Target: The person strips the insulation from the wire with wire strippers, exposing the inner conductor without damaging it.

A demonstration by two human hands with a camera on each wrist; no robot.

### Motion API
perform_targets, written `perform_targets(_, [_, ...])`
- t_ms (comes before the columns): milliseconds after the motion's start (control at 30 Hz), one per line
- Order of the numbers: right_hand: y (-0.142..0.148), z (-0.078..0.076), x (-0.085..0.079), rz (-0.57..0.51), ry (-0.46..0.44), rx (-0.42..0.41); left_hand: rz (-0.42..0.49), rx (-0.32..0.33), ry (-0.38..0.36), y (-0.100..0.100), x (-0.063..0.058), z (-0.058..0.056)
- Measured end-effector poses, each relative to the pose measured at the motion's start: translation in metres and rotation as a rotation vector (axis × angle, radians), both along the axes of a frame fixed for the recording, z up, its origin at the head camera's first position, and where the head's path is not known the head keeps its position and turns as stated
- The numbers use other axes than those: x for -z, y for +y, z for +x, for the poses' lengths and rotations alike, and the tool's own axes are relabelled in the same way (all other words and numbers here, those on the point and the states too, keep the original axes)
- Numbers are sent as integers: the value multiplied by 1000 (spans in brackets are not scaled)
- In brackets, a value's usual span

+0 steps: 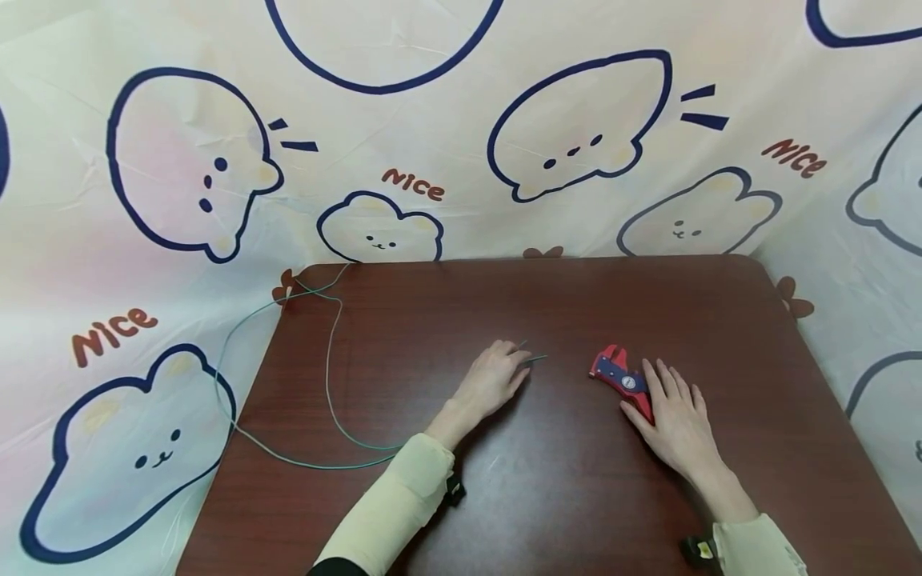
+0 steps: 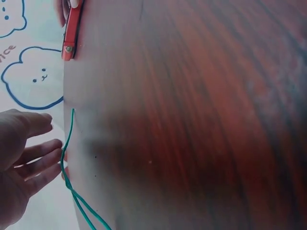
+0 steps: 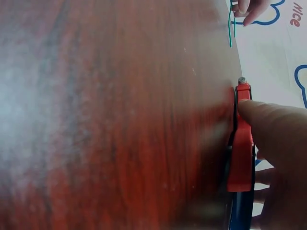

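Note:
Near the middle of the table, my left hand (image 1: 491,378) is at the end portion of a thin green wire (image 2: 68,186). In the left wrist view the thumb stands apart from the fingers, and the fingertips are right at the wire. Two green ends stick out past the hand. My right hand (image 1: 680,424) rests beside a red and blue wire stripper (image 1: 619,376), its fingers extended. The thumb touches the tool's red side in the right wrist view. The stripper's red jaws point away from me, and part of its handle is hidden by the hand.
The brown wooden table (image 1: 504,300) has rounded far corners. The long green wire loops (image 1: 327,376) run across its left side and over the left edge. A pale cloth (image 1: 461,120) with cartoon outlines hangs behind and at both sides.

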State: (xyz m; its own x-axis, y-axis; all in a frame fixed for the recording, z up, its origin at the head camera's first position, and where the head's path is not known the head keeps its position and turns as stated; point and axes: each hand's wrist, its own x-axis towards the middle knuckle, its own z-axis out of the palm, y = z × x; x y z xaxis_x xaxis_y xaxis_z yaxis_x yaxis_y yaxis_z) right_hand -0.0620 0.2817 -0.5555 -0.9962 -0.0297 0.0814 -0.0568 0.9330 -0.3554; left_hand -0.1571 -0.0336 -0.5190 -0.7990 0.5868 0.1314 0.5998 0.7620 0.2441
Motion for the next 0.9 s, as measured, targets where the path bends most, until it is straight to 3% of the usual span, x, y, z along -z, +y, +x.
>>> perform_targets(567, [-4, 7, -3, 40, 133, 86, -33, -37, 28, 2, 8, -3])
perform_targets(900, [-5, 8, -2, 33, 147, 100, -29, -40, 25, 1, 12, -5])
